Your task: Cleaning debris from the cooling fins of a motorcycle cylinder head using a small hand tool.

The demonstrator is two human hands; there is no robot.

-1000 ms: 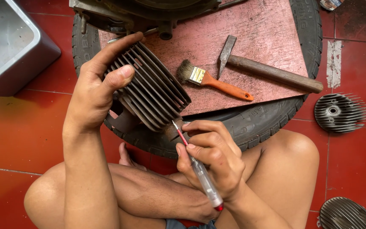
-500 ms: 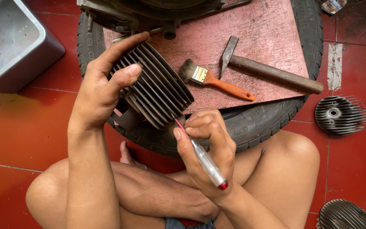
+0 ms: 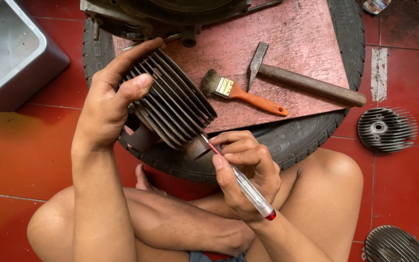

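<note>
Finned cylinder (image 3: 170,104), dark metal, held up in the air over the near rim of the tyre (image 3: 306,138), tilted so its lower end points toward the person's lap. Tyre taken as landmark for all places below.

Left of tyre: grey metal tub (image 3: 10,53) on the red tile floor (image 3: 20,155), apart from the tyre.

Left hand (image 3: 107,106): clenched round the cylinder's upper left side, thumb pressed on the fins, fingers wrapped over the top edge. Firm grasp, carrying the whole weight.

Right hand (image 3: 246,172), in front of the tyre and above the crossed legs: closed on a screwdriver (image 3: 241,182) with a clear handle and red end cap. Pinched between thumb and forefingers, pen fashion. Tip touches the cylinder's lower end, at the short collar below the fins.

On top of tyre: reddish board (image 3: 297,43). On it a paintbrush (image 3: 241,92) with orange handle, and just right of it a hammer (image 3: 306,82) with wooden handle; both lie untouched. Engine casing (image 3: 166,14) at the board's far edge.

Right of tyre: two round finned covers on the floor, one (image 3: 386,128) level with the tyre's near side, one (image 3: 394,245) nearer the camera.

Progress, as judged: scraping or picking at the collar under way; fins look dark and grimy, so cleaning seems far from finished. Brush not yet in use.
</note>
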